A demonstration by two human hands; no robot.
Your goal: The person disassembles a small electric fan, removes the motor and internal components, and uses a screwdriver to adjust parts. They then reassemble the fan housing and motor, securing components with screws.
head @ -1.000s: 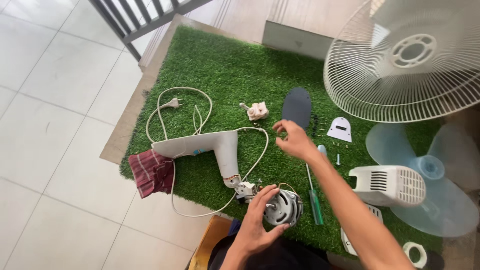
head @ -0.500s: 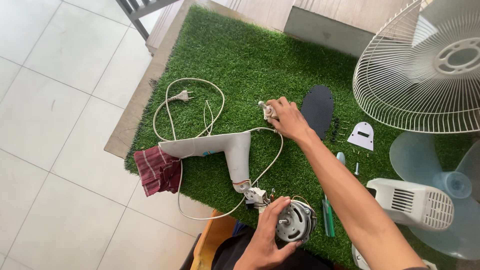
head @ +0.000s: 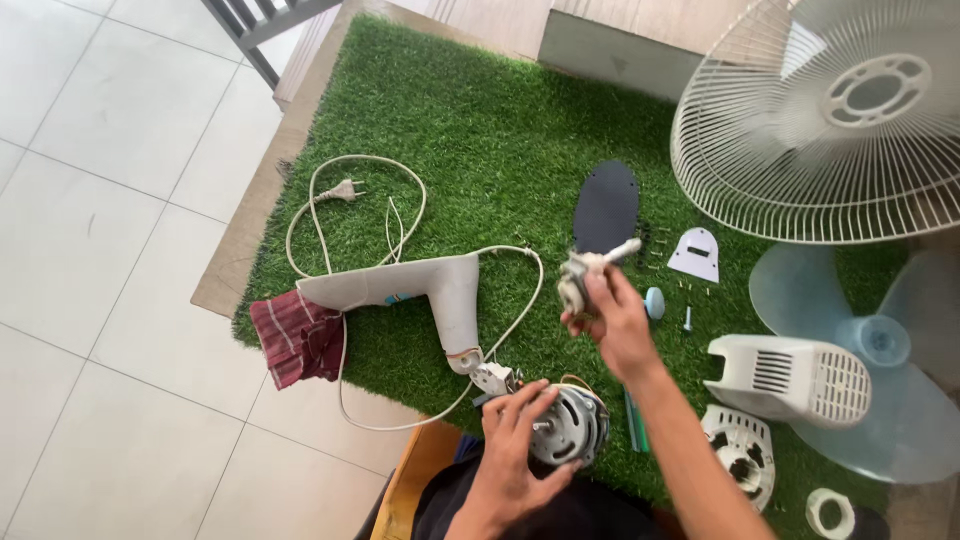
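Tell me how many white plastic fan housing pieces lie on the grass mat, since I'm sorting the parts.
3 that I can make out: a large vented cover right of the right hand, a round piece below it, and a small flat plate near the grille. Others may be hidden.

You've got a wire fan guard (head: 830,120) top right of the green turf mat (head: 450,130), translucent blue blades (head: 880,340) below it, a white vented cover (head: 790,375) beside those, plus a striped red cloth (head: 295,340) at the mat's left edge.
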